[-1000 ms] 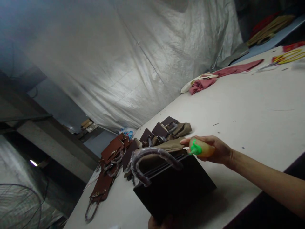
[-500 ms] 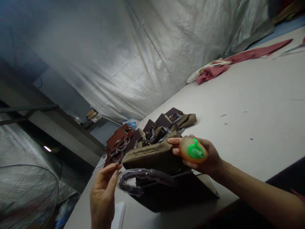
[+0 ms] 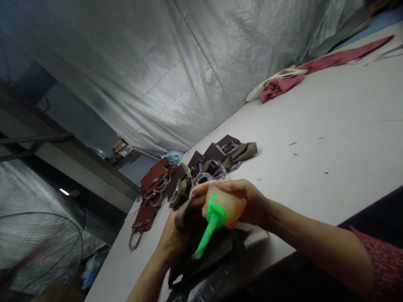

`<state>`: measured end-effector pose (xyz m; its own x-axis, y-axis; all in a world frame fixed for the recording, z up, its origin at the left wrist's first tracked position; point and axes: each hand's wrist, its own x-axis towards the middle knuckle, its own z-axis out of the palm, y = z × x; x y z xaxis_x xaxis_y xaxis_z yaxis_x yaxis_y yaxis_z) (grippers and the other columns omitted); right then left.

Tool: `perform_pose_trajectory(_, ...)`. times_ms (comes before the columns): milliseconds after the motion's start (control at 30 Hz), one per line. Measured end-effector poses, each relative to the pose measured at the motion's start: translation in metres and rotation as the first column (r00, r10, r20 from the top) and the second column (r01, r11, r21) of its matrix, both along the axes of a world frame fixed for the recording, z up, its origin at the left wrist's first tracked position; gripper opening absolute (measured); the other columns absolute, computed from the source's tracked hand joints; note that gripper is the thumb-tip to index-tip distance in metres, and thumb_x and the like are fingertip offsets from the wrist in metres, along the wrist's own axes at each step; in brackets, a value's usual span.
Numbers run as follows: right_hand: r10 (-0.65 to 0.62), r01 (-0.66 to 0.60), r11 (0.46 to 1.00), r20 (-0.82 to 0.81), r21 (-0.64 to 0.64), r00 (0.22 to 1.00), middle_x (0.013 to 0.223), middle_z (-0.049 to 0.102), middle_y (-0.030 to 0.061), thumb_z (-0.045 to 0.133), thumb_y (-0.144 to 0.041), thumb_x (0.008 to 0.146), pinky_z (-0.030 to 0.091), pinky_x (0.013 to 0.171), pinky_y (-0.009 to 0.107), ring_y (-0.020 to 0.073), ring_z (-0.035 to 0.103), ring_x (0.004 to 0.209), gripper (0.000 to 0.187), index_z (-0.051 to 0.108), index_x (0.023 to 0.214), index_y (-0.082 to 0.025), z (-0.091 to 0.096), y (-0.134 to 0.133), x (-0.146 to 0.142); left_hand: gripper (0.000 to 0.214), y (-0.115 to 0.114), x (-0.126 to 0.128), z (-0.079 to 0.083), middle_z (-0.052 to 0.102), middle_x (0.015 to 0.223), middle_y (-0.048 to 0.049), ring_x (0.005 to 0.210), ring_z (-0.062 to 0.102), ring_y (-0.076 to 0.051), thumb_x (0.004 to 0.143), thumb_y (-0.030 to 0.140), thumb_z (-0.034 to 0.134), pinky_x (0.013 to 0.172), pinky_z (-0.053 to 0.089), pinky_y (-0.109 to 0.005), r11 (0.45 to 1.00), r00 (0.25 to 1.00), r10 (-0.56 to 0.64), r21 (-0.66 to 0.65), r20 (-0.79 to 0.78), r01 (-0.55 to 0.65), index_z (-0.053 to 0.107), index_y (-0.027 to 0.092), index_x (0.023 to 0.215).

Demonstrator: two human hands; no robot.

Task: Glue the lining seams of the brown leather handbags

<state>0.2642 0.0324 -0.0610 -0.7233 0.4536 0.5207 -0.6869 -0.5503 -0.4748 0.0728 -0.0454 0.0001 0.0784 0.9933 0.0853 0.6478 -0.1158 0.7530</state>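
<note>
My right hand [image 3: 244, 201] is closed round a soft yellowish squeeze bottle [image 3: 226, 206] with a long green nozzle [image 3: 206, 235] that points down and to the left into a dark brown bag [image 3: 206, 256] near the table's front edge. My left hand [image 3: 171, 241] grips the bag's tan fabric lining [image 3: 184, 209] at its upper edge and holds it back. The bag's lower part is dark and partly hidden under both hands.
A row of brown bag pieces [image 3: 189, 170] with plastic-wrapped handles lies along the white table [image 3: 315, 138] behind my hands. Red and cream cloth [image 3: 283, 84] lies at the far right. Silver sheeting [image 3: 157, 71] hangs behind. A fan's wire guard [image 3: 37, 256] stands at lower left.
My left hand has moved from the wrapped handle onto the bag's lining. My right hand has turned the bottle so its nozzle points down into the bag, which has dropped lower.
</note>
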Motion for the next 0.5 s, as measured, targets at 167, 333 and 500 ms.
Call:
perform_pose_trajectory(167,-0.259,0.268,0.915,0.071,-0.302,0.963,0.113,0.076,0.0177,0.053,-0.034,0.096,0.053,0.041,0.017,0.0202,0.074,0.08,0.034,0.07,0.111,-0.01,-0.008,0.007,0.054,0.03,-0.015,-0.043,-0.039,0.077,0.083,-0.0052,0.084,0.07,-0.028,0.08,0.047,0.074,0.075,0.058,-0.032,0.975,0.979,0.202,0.094,0.015,-0.202,0.081,0.021,0.093)
perform_pose_trajectory(333,-0.269,0.398,0.78,0.316,-0.483,0.91,0.098,0.077,0.016,0.049,-0.029,0.1,0.052,0.038,0.021,0.0221,0.075,0.074,0.027,0.068,0.107,-0.012,-0.047,0.007,0.068,0.039,-0.021,-0.041,-0.05,0.078,0.108,-0.007,0.102,0.071,-0.028,0.087,0.048,0.066,0.093,0.057,-0.036,0.951,0.968,0.24,0.18,0.076,-0.25,0.076,0.021,0.114)
perform_pose_trajectory(500,-0.159,0.33,0.822,0.369,-0.464,0.916,0.105,0.077,0.0182,0.055,-0.026,0.098,0.055,0.043,0.022,0.0208,0.075,0.073,0.019,0.067,0.101,-0.012,-0.076,-0.009,0.054,0.041,-0.024,-0.037,-0.047,0.078,0.108,-0.0109,0.109,0.07,-0.032,0.079,0.048,0.073,0.097,0.057,-0.043,0.888,0.903,0.406,0.172,0.141,-0.426,0.076,0.02,0.11)
